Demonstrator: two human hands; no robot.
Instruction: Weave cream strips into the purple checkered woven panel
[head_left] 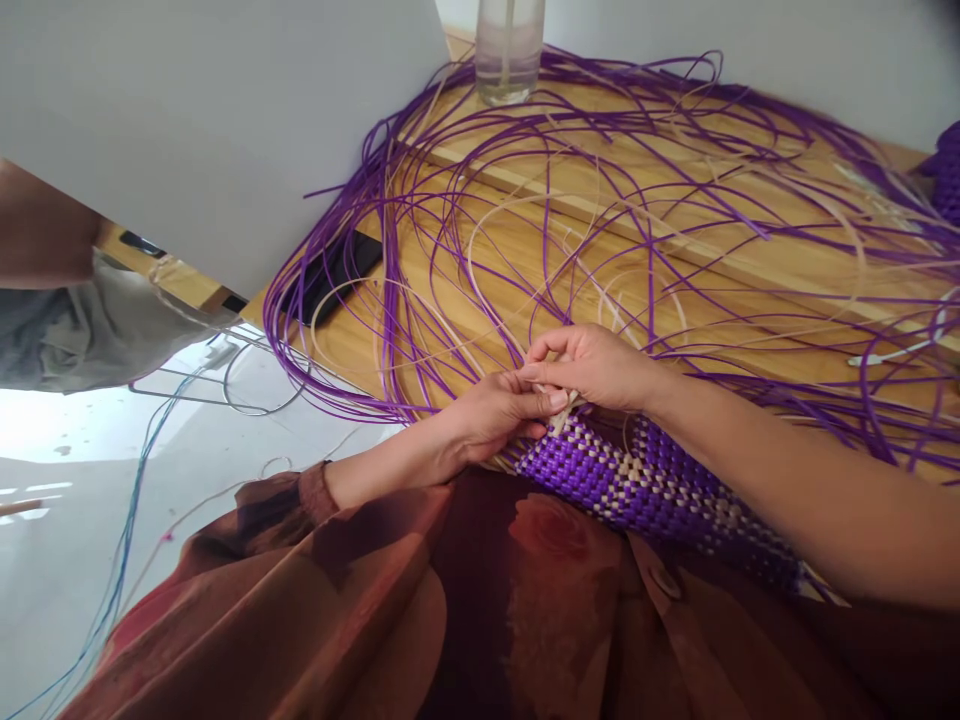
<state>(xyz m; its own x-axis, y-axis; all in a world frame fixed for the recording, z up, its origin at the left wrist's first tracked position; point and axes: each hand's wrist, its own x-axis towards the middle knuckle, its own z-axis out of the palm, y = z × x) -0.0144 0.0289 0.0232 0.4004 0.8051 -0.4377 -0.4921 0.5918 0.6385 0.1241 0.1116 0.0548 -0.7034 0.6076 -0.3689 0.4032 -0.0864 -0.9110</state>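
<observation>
A purple and cream woven piece (645,470) lies at the table's near edge against my clothing, partly under my right forearm. My left hand (499,412) is closed at its far left corner, with thumb and fingers pinching cream weaving strands (564,412). Just above it, my right hand (581,365) pinches at the same spot, its thumb and forefinger touching the left hand's fingers. The exact strand between the right fingertips is mostly hidden. Long purple strands (450,200) fan out from the work in loose loops, mixed with a few cream ones.
A clear bottle of liquid (510,60) stands at the back of the wooden table (517,235). A black flat object (345,275) lies under strands at left. A white cable (900,350) is at right. A person's knee and grey cloth (105,320) show beyond the white partition (247,120).
</observation>
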